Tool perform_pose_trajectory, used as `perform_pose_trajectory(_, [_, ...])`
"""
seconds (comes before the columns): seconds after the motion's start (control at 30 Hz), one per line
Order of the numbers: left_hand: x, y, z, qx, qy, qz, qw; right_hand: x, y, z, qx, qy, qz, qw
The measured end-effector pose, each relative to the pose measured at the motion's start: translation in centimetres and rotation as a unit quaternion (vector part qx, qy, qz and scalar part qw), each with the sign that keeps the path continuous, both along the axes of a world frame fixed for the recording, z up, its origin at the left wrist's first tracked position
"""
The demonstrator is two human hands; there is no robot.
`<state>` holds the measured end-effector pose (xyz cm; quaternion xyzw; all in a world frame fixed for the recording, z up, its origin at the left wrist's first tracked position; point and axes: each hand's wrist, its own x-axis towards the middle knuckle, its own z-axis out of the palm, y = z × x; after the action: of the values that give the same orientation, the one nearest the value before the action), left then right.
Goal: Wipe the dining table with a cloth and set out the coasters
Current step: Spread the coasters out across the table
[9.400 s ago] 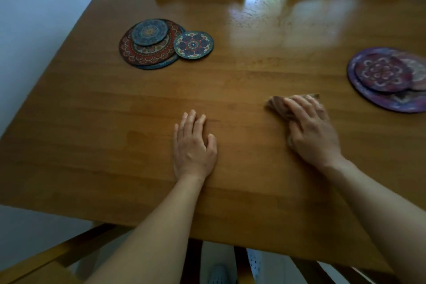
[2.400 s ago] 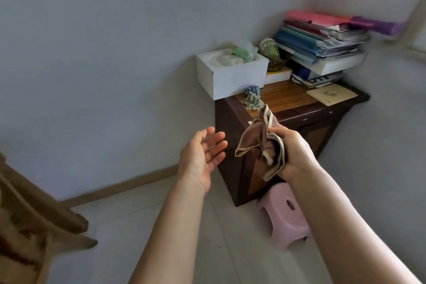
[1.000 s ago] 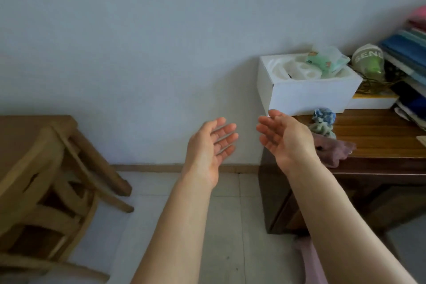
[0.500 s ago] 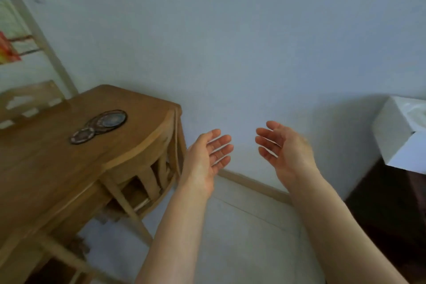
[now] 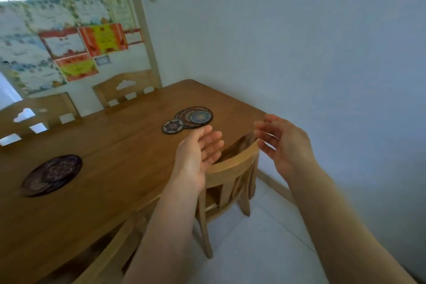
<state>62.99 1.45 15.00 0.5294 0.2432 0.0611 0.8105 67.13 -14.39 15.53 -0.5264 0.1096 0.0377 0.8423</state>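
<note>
Over table (image 5: 129, 175) edge and chair back (image 5: 235, 162) hang left hand (image 5: 196, 157) and right hand (image 5: 287, 145); fingers (image 5: 213, 145) loosely apart.

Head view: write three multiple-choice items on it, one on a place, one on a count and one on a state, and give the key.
1. Where does the purple coaster stack lie?
A. on the table, toward the left of the view
B. on a chair seat
C. on the floor

2. How many separate groups of coasters lie on the table?
A. one
B. two
C. four

3. What state are the left hand and right hand in?
A. both grip a cloth
B. both open, holding nothing
C. one pinches a coaster

Key:
1 A, the stack sits on the wooden top at the left.
2 B, there is the purple stack and the red-and-blue coaster group near the far corner.
3 B, the fingers are relaxed in the air with nothing in them.
</note>
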Motion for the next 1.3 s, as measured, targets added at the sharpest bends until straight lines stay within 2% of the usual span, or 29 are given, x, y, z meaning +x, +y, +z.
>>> perform_pose_trajectory(0.33, [6.5, 9.8, -2.4, -0.019, 0.030, 0.073, 0.997, 8.8, 11.5, -2.1, -0.051, 0.038, 0.078, 0.995])
perform_pose_trajectory(0.57, [14.6, 15.2, -5.8, -0.044, 0.066, 0.130, 0.988, 19.9, 16.8, -4.4, -0.111, 0.059, 0.138, 0.982])
perform_pose_trajectory(0.77, [24.0, 17.8, -9.2, -0.076, 0.117, 0.178, 0.974, 30.6, 21.6, -8.4, -0.153, 0.097, 0.215, 0.960])
perform_pose_trajectory(0.9, [29.8, 18.9, -11.2, -0.091, 0.143, 0.172, 0.970, 36.2, 24.4, -11.7, -0.208, 0.104, 0.269, 0.935])
perform_pose_trajectory(1.03, [34.5, 21.0, -13.8, -0.058, 0.200, 0.158, 0.965, 41.8, 25.9, -15.2, -0.350, 0.091, 0.312, 0.879])
perform_pose_trajectory(1.13, [37.2, 22.5, -15.9, 0.017, 0.260, 0.137, 0.956, 45.8, 26.0, -17.9, -0.515, -0.008, 0.355, 0.780])
perform_pose_trajectory(1.23, [39.1, 24.9, -19.1, 0.144, 0.277, 0.100, 0.945, 48.8, 26.3, -20.1, -0.624, -0.041, 0.392, 0.675])
perform_pose_trajectory(1.3, [40.0, 26.5, -21.1, 0.278, 0.331, 0.054, 0.900, 49.8, 26.6, -20.9, -0.669, -0.035, 0.406, 0.622])
